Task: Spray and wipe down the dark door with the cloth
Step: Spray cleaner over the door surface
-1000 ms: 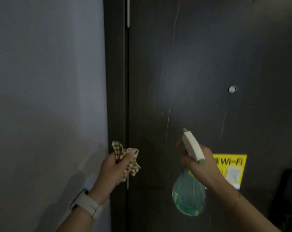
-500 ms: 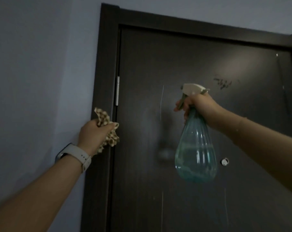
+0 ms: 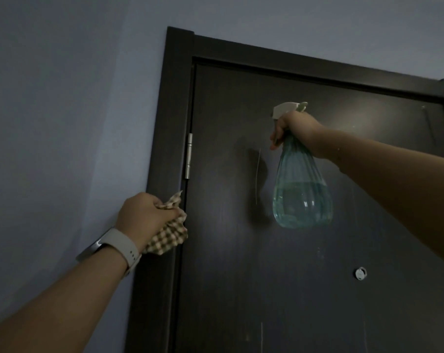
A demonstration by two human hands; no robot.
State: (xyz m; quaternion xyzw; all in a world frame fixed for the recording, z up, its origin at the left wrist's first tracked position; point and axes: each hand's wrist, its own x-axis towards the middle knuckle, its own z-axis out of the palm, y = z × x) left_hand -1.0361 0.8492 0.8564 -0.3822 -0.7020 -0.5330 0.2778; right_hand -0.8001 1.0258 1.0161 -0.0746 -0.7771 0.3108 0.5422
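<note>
You stand indoors, in what looks like a home or a rented flat, facing an entrance. A plain painted wall (image 3: 63,123) in pale blue-grey runs up to a dark wood-grain door (image 3: 241,276) set in a matching dark frame (image 3: 175,98). A metal hinge (image 3: 189,156) sits on the door's left edge, and a small round peephole (image 3: 361,273) (or a similar round fitting, too small to tell) shows lower right. The light is dim, with no furniture in view.
</note>
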